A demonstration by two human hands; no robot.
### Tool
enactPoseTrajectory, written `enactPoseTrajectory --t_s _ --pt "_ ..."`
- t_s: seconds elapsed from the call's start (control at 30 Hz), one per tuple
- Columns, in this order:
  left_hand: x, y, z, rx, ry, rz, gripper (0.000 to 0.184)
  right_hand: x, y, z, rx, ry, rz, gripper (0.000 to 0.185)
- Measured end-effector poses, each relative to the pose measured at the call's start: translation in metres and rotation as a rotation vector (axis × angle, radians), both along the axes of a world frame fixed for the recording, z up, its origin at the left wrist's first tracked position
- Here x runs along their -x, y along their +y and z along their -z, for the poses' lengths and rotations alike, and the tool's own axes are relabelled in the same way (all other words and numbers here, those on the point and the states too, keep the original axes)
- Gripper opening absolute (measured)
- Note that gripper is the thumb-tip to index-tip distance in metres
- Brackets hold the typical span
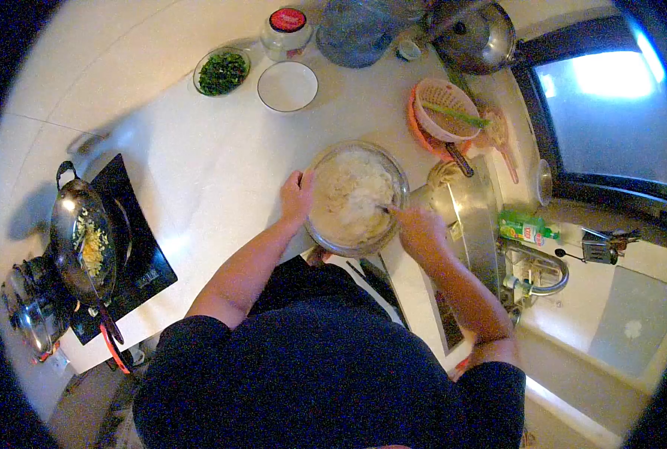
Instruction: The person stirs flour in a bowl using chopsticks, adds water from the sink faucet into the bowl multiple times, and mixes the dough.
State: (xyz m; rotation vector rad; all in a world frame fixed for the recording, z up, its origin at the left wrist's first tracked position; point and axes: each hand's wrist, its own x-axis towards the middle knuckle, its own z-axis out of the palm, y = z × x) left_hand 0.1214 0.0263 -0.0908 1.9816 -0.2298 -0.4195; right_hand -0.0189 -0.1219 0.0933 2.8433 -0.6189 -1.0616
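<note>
Head view: the left hand [297, 196] grips the left edge of the glass bowl [401, 179], which sits on the counter [199, 165]. The right hand [423, 230] is closed around a utensil [386, 209] dipping into the pale mixture [348, 191] inside.

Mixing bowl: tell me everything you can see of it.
The mixing bowl is round and clear, apparently glass, with a pale, lumpy mixture inside. It appears to stand upright on the white counter, close before the person's torso. The left hand holds its left rim; the right hand holds a thin utensil that dips into the mixture. Its base is hidden.
</note>
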Motion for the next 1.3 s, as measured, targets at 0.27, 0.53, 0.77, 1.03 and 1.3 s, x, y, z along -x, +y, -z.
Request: enactPoseTrajectory --t_s 0.27,0.53,0.77,1.03,1.3 --pt "-0.004 0.004 0.016 -0.069 -0.034 0.084 0.036 -0.089 0.005 0.075 0.032 -0.121 -0.397 0.019" --pt "-0.003 0.000 0.005 -0.030 0.025 0.044 0.040 -0.013 -0.052 0.061 0.128 -0.091 -0.215 0.022" --pt "-0.003 0.000 0.016 -0.047 -0.049 0.100 0.040 -0.090 -0.013 0.012 0.051 0.017 -0.611 0.014" --pt "-0.008 0.002 0.005 -0.078 -0.055 0.159 0.037 -0.118 -0.063 0.066 0.159 -0.109 -0.482 0.020" --pt "0.001 -0.002 0.010 -0.025 0.000 -0.017 0.038 0.047 -0.037 0.070 0.061 0.011 -0.113 0.020"
